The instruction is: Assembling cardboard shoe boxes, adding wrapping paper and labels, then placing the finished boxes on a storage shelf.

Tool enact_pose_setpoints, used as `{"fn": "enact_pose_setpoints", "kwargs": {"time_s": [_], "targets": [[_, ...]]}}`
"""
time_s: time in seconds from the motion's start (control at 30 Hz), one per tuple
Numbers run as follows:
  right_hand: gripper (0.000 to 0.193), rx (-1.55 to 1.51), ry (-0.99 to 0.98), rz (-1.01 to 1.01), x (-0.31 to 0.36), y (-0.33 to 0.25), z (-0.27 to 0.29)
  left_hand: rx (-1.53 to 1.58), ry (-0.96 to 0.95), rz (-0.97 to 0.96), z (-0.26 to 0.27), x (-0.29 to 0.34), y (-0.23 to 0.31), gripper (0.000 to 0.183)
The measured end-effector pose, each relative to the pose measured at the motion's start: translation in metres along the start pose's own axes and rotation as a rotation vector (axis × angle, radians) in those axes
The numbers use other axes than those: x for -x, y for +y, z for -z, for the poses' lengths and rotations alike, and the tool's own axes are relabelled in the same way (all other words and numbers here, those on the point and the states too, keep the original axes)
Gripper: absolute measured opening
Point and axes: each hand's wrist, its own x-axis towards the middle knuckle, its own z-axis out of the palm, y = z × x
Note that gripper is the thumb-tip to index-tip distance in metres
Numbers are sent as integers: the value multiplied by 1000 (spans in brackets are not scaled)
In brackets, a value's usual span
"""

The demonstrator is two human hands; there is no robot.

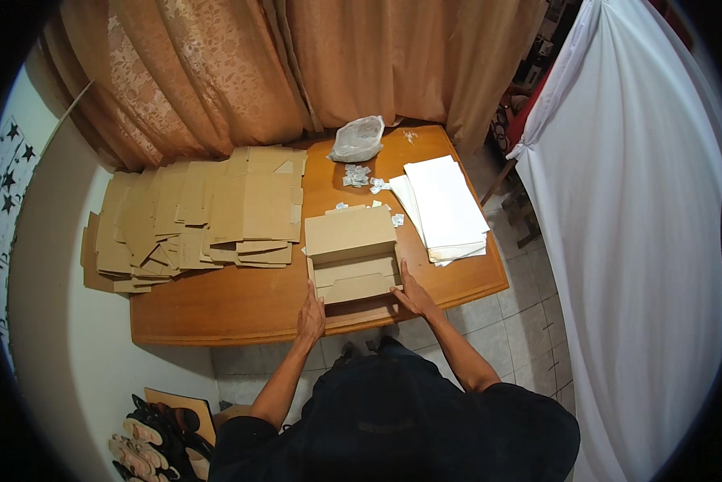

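Note:
A brown cardboard box [351, 233] stands near the front edge of the table, its lid raised at the back and its inside showing bare cardboard. My left hand [311, 313] grips the box's left side at the front corner. On the opposite side, my right hand [413, 292] holds the right wall, fingers along the outside and thumb by the front edge. Just behind the lid lie a few small white packets [398, 219], partly hidden by it.
Flattened cardboard boxes [248, 197] are piled on the left of the wooden table [216, 309]. White sheets [447, 201] lie stacked at the right. Further back are small packets [356, 175] and a translucent plastic bag [357, 139]. Shoes [156, 438] sit at lower left; a white cloth [626, 241] hangs right.

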Motion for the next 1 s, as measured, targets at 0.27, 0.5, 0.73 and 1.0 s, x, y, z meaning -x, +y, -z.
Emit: {"fn": "enact_pose_setpoints", "kwargs": {"time_s": [0.27,0.5,0.73,1.0], "targets": [[94,-154,231,-69,20,-23,35,-87,127,-293,5,-15,48,79],[94,-289,317,-140,50,-31,90,432,-125,-257,-43,-48,142,84],[91,-325,400,-140,61,13,140,621,-230,-210,-115,-68,210,82],[88,-376,360,-179,56,84,198,615,-205,-52,-192,-94,254,77]]}}
